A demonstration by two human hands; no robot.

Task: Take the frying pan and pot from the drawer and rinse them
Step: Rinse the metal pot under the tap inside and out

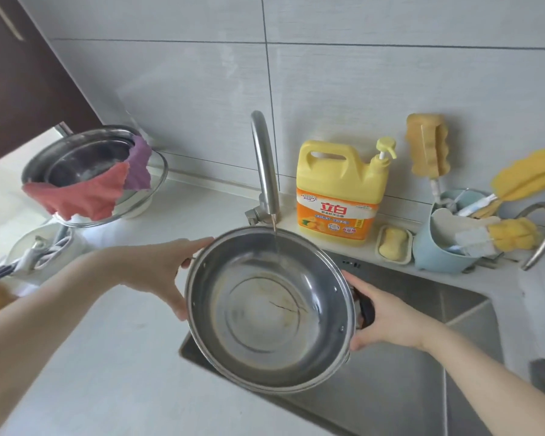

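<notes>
Over the sink [463,313] I hold the steel pot [266,313], tilted so its open mouth faces up and toward me, its far rim raised under the faucet [265,165]. A thin stream of water [276,239] falls from the spout onto the inner wall near that far rim. The pot is round; the line between its two side handles runs left to right between my hands. My left hand [170,278] grips the left rim, fingers curled round the edge, forearm reaching in from the lower left. My right hand [387,316] grips the dark handle on the right side, thumb on top, forearm coming in from the lower right.

Behind the sink on the worktop [107,357] stand a yellow detergent jug [340,193], a soap dish [394,245] and a blue caddy [438,247] with sponges. At far left, nested steel bowls [85,158] carry a red cloth [76,196] and a purple cloth [139,165] draped over the rim.
</notes>
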